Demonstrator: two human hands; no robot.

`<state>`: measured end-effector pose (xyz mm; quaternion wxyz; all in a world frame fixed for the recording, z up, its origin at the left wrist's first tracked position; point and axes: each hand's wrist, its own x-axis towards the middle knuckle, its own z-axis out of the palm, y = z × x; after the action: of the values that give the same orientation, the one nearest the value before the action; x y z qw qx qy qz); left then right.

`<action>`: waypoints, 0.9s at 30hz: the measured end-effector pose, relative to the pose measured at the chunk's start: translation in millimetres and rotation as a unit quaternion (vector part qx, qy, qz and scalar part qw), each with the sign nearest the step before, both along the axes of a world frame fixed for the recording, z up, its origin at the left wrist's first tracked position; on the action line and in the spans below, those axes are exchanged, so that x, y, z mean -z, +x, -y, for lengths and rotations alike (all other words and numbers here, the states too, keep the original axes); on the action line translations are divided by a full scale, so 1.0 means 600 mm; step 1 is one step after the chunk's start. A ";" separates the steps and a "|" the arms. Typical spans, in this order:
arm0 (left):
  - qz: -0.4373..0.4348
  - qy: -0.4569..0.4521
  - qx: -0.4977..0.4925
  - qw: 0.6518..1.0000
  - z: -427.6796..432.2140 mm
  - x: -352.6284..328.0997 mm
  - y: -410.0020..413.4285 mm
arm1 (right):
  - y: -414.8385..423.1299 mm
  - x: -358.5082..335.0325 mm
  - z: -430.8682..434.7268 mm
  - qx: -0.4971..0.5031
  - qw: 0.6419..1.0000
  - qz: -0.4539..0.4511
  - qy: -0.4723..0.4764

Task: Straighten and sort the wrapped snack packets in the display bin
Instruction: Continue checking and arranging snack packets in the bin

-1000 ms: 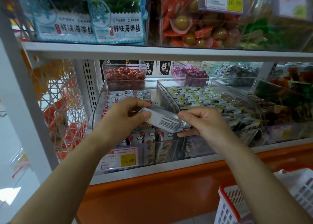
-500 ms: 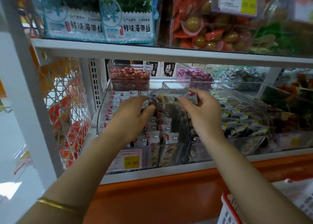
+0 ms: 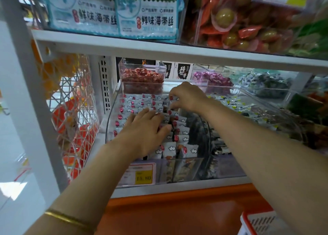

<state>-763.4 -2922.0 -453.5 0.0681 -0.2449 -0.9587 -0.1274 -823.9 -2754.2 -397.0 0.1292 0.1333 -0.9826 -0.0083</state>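
Note:
A clear display bin on the middle shelf holds several rows of small silver snack packets printed with white clouds and red dots. My left hand lies flat on the packets in the bin's middle, fingers spread and pressing on them. My right hand reaches to the bin's far right part, its curled fingers pinching a silver packet down among the rows. The packets under both hands are hidden.
A second clear bin of dark-printed packets adjoins on the right. Small tubs of red candy and purple candy stand behind. The upper shelf hangs close overhead. A price tag marks the bin front. A white basket sits lower right.
Both hands carried the silver packet up from in front of the bin and down into it. My left hand let go and now lies flat on the rows; my right still pinches a packet.

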 end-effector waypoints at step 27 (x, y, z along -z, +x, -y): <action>0.024 0.033 -0.012 0.999 0.013 -0.019 0.005 | -0.064 0.012 0.005 0.019 0.999 0.023 -0.035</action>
<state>-760.5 -2929.9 -442.3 0.0541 -0.2277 -0.9583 -0.1638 -862.2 -2757.0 -404.0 0.1108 0.1105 -0.9873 0.0272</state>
